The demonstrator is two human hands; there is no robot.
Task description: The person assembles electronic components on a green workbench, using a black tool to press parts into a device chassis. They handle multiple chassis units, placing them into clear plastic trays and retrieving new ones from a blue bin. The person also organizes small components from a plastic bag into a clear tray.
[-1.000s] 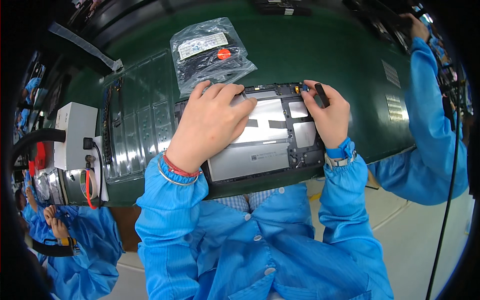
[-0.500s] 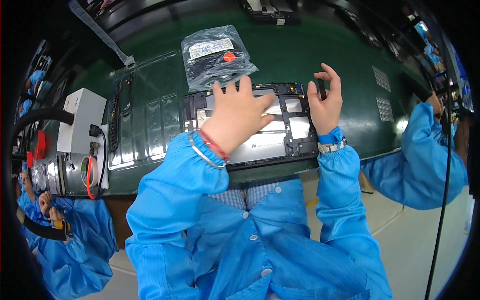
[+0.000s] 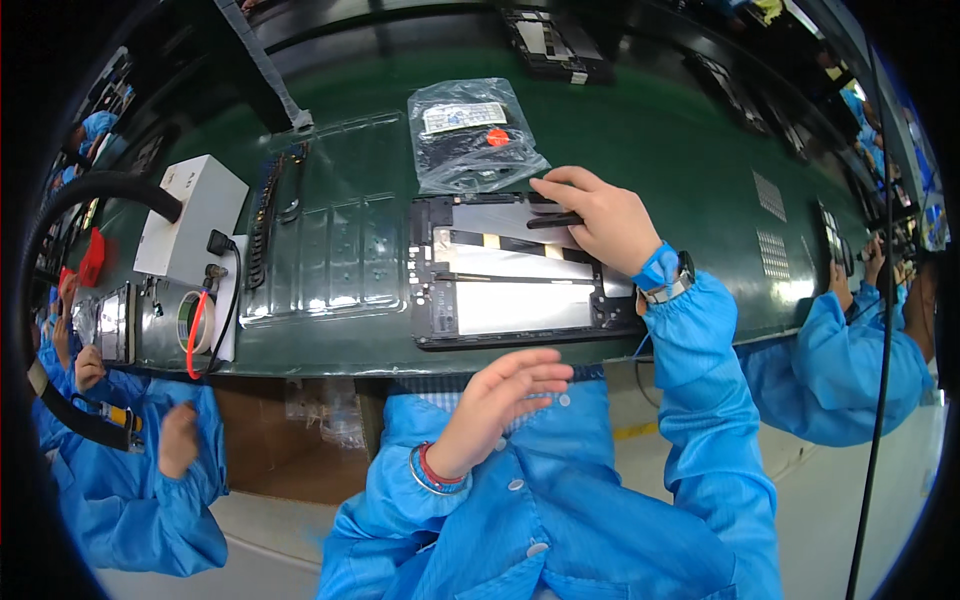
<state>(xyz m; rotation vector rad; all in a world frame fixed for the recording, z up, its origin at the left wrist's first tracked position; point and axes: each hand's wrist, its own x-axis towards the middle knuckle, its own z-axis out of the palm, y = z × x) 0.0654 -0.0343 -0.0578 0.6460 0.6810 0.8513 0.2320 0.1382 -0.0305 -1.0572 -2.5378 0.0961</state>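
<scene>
Nearest, the left hand hovers spread, empty, off the desk edge. Beyond, the open tablet frame lies flat; at its 1 o'clock corner the right hand pinches a black strip, seemingly not yet seated.

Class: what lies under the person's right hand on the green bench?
Under the right hand lies a black stick-like tool on the open device frame, with grey panels and a black strip. The frame part beneath the palm is covered.
</scene>
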